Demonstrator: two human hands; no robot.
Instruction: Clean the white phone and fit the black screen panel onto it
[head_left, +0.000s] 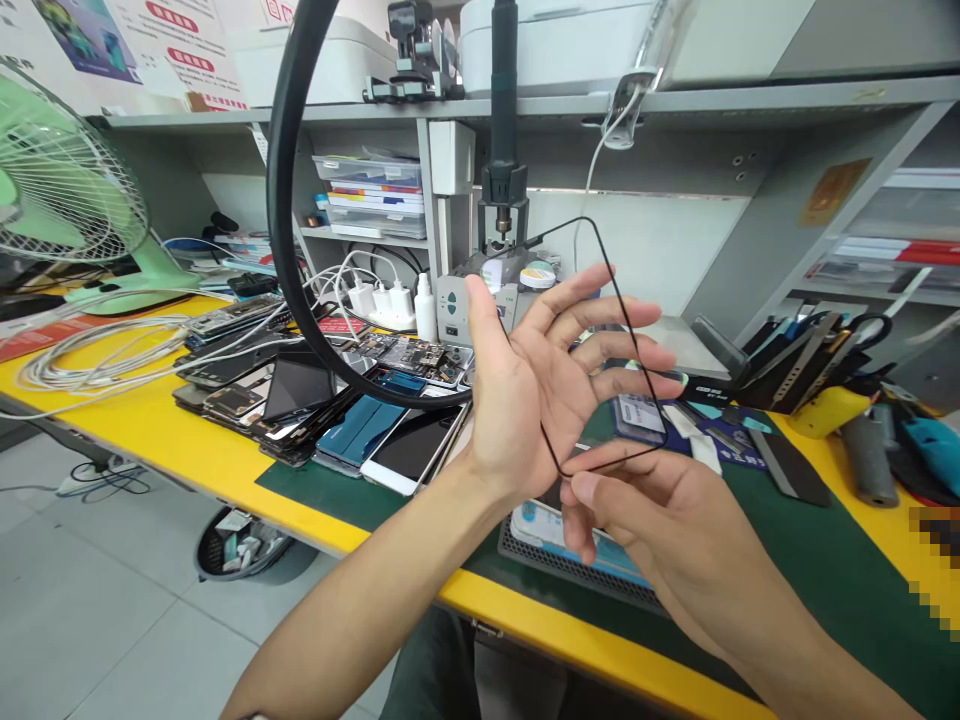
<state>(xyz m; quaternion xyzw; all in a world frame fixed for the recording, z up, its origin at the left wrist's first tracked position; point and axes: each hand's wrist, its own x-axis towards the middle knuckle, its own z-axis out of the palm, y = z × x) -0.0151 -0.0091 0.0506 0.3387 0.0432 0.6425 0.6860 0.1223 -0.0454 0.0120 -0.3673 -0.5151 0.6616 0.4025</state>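
Note:
A thin black rectangular frame (636, 345), with rounded corners, is up in front of me above the bench. My right hand (667, 510) pinches its lower corner between thumb and fingers. My left hand (532, 390) is open, palm toward me, fingers spread. The frame's right side crosses in front of the left fingers, while part of its left side is hidden by the thumb and palm. Whether the left hand bears any of its weight I cannot tell. Below the hands lies a blue-and-white item (536, 522) on a black perforated tray (517, 548), partly covered.
A black ring (281, 190) hangs close in front, left of my hands. Stacked phones and phone parts (300, 390) lie on the left, near coiled white cables (97, 345) and a green fan (112, 250). A vertical black tool (504, 110) hangs behind. Tools (810, 360) stand at right.

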